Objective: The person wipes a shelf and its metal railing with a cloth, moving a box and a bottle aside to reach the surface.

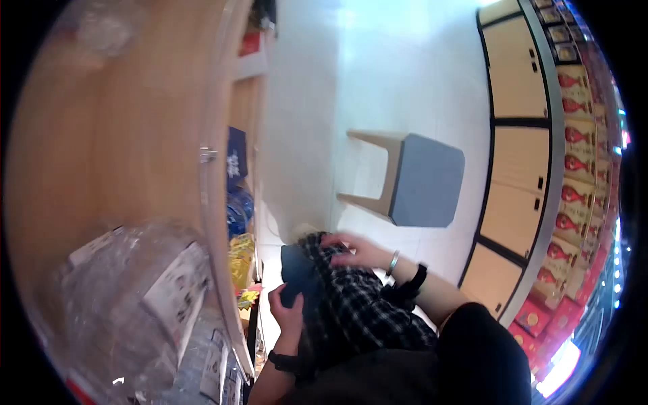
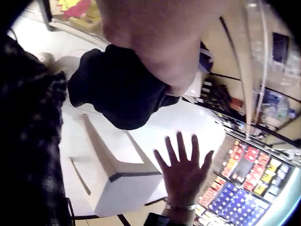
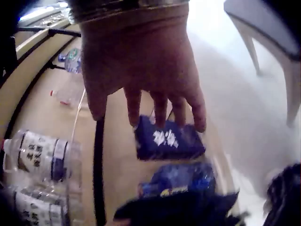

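My left hand (image 1: pixel 289 310) holds a crumpled dark cloth (image 1: pixel 295 270), its thumb and fingers closed on the near edge. Seen from the left wrist, the bunched cloth (image 2: pixel 115 89) hangs below that hand. My right hand (image 1: pixel 361 253), with a bracelet at the wrist, is off to the right of the cloth. Its fingers are spread and hold nothing, as the right wrist view also shows of the hand (image 3: pixel 143 70). Lower in that view, the cloth (image 3: pixel 178 209) covers part of a blue plastic package (image 3: pixel 181 179).
Beside me a wooden shelf unit (image 1: pixel 135 128) carries clear plastic bottles (image 3: pixel 40 155), a dark blue box (image 3: pixel 167 141) and a yellow package (image 1: pixel 241 263). A grey-topped stool (image 1: pixel 428 181) stands on the white floor. Cabinets (image 1: pixel 516 158) with red and gold boxes line the right.
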A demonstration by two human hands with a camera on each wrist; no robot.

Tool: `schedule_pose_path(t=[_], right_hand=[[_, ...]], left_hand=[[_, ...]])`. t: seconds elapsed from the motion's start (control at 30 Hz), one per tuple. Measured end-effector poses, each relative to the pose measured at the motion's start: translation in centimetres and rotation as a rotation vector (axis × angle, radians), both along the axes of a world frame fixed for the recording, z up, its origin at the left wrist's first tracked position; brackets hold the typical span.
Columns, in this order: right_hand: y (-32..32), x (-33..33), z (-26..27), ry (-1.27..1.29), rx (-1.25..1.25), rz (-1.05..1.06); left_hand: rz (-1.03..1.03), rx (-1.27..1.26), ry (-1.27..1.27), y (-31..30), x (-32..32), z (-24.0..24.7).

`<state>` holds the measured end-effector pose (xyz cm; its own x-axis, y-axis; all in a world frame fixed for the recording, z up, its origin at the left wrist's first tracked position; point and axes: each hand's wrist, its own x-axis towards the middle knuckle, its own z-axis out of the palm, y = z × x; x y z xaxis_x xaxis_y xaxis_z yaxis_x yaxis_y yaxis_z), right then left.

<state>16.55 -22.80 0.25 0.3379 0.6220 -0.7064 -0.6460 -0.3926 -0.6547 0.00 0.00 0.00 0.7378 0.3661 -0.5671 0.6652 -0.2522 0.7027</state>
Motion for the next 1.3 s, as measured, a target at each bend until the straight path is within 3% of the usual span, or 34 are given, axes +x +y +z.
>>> schedule_pose_path(t=[0.07, 0.1, 0.13, 0.17, 0.2, 0.23, 0.3, 0.37, 0.47, 0.53, 0.63, 0.67, 0.73, 0.83, 0.87, 1.0, 1.07, 1.13, 1.23, 1.3], right_hand=[[0.6, -1.6, -0.6, -0.209, 0.088, 0.017], [5.6, -3.9, 5.3, -0.272, 0.143, -0.007], [6.7, -4.0, 8.9, -0.174, 0.21, -0.114], [8.4, -3.6, 11.1, -0.087, 0.248, -0.269], [8.0, -3.4, 10.5, -0.207, 0.217, -0.291], [7.9, -3.1, 11.6, -0.283, 0.164, -0.331], [7.7, -2.2, 12.3, 0.014, 0.286, -0.698], [7.6, 2.3, 16.2, 0.088, 0.4, -0.864], [7.7, 11.1, 19.1, -0.246, 0.439, -0.86], [8.6, 18.2, 21.8, -0.574, 0.264, -0.762], [11.3, 29.3, 19.1, -1.142, 0.022, -0.525], [12.4, 32.5, 18.0, -1.438, 0.006, -0.409], [15.1, 36.7, 17.0, -1.491, 0.0, -0.162], [17.6, 38.6, 16.4, -1.52, -0.207, 0.359], [18.4, 38.6, 17.2, -1.539, -0.243, 0.463], [16.9, 40.4, 16.3, -1.534, -0.188, 0.409], [16.8, 40.2, 15.6, -1.605, -0.173, 0.368], [16.2, 39.9, 14.6, -1.676, -0.118, 0.315], [15.8, 40.0, 13.4, -1.803, -0.039, 0.253], [15.0, 39.6, 13.6, -1.74, 0.01, 0.285]], left_hand=[[0.023, -0.122, -0.131, -3.0, 3.3, -0.8], [0.018, -0.111, -0.198, 0.9, 3.6, 6.6], [0.024, -0.131, -0.263, 0.4, 5.5, 9.6], [0.019, -0.102, -0.367, 0.7, 7.8, 11.4], [0.038, -0.138, -0.461, -0.3, 8.6, 11.4], [-0.071, -0.137, -0.489, -0.3, 9.2, 12.8], [-0.219, -0.107, -0.527, -0.3, 11.3, 16.9], [-0.217, -0.109, -0.767, -1.0, 13.5, 19.1], [-0.224, 0.134, -0.862, -0.8, 16.7, 19.9], [-0.217, 0.234, -0.788, -0.6, 19.0, 19.5], [-0.116, 0.534, -0.709, 0.5, 24.5, 15.9], [-0.057, 0.66, -0.657, 1.2, 26.7, 14.6], [-0.018, 1.036, -0.555, 3.1, 30.9, 13.3], [0.096, 0.942, -0.264, 4.5, 34.7, 11.5], [0.101, 0.883, -0.29, 5.2, 35.3, 11.1], [-0.047, 0.684, -0.116, 4.6, 37.6, 8.0], [-0.096, 0.654, -0.055, 3.9, 37.7, 9.7], [-0.172, 0.49, 0.274, 3.3, 38.9, 13.2], [-0.158, 0.581, -0.243, 1.9, 38.4, 14.8], [-0.123, 0.658, -0.281, 0.5, 37.0, 15.2]])
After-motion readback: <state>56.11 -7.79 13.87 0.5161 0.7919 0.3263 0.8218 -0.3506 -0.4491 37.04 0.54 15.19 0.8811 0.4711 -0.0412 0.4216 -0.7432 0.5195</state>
